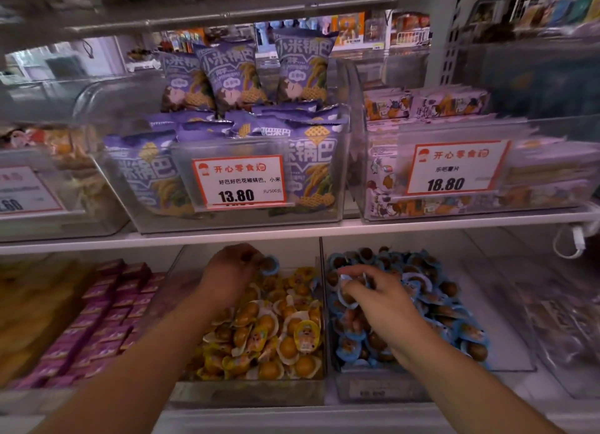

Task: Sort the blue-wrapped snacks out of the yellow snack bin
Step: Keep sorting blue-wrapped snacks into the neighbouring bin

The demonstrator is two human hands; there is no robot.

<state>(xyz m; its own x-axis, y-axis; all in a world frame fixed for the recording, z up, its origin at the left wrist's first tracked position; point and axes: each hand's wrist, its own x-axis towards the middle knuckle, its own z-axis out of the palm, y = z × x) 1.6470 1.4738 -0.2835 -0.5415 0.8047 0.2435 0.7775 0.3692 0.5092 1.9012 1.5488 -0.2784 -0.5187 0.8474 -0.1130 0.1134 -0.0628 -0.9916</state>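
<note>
On the lower shelf, a clear bin (250, 393) holds a heap of yellow-wrapped snacks (269, 336). To its right, a second clear bin (383, 390) is filled with blue-wrapped snacks (431, 307). My left hand (227, 271) hovers over the back of the yellow bin and pinches a blue-wrapped snack (268, 264). My right hand (380, 300) reaches over the blue bin, its fingers curled round one or more blue-wrapped snacks (349, 286) near the divider (322, 290).
Pink boxes (107, 310) fill the bin to the left. The upper shelf edge (292, 230) runs just above my hands, carrying bins of purple snack bags (233, 131) with price tags (238, 181). A white cable (574, 239) hangs at the right.
</note>
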